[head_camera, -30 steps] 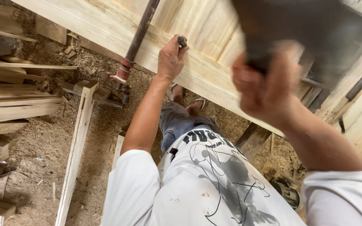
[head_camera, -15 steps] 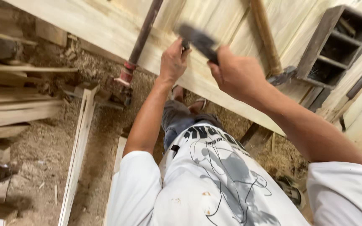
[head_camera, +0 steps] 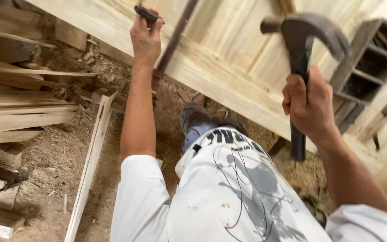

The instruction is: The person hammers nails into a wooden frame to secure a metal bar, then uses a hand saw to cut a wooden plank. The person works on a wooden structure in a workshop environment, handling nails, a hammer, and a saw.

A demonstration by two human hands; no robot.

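Left hand [head_camera: 145,38] is closed around a short dark tool [head_camera: 147,13], maybe a punch or chisel, kind unclear; it is held against the wooden panel [head_camera: 229,58] near the panel's lower edge, upper left of view. Tool's long axis runs slantwise, tip end hidden behind the fingers, so contact point can't be confirmed

Right hand [head_camera: 309,105] is clamped on the handle of a claw hammer [head_camera: 302,49], raised well off the panel. Hammer handle runs near vertical in view, head on top with striking face pointing left and claw curving right. Hammer head sits well apart from the dark tool, to its right and about level with it; the gap between them runs along the panel's lower edge. Left hand is the one on the panel, right hand is free in the air, so both hands are far apart

A rusty bar clamp [head_camera: 175,38] crosses the panel just right of the left hand, close beside the wrist. Panel boards run lengthwise from upper left to lower right

Below the panel edge: sawdust floor [head_camera: 54,161], stacked lumber [head_camera: 19,112] at left, one thin loose slat [head_camera: 92,157] lying nearly upright in view. Dark wooden shelf unit [head_camera: 368,67] at far right. Person's white printed shirt [head_camera: 242,192] fills the bottom
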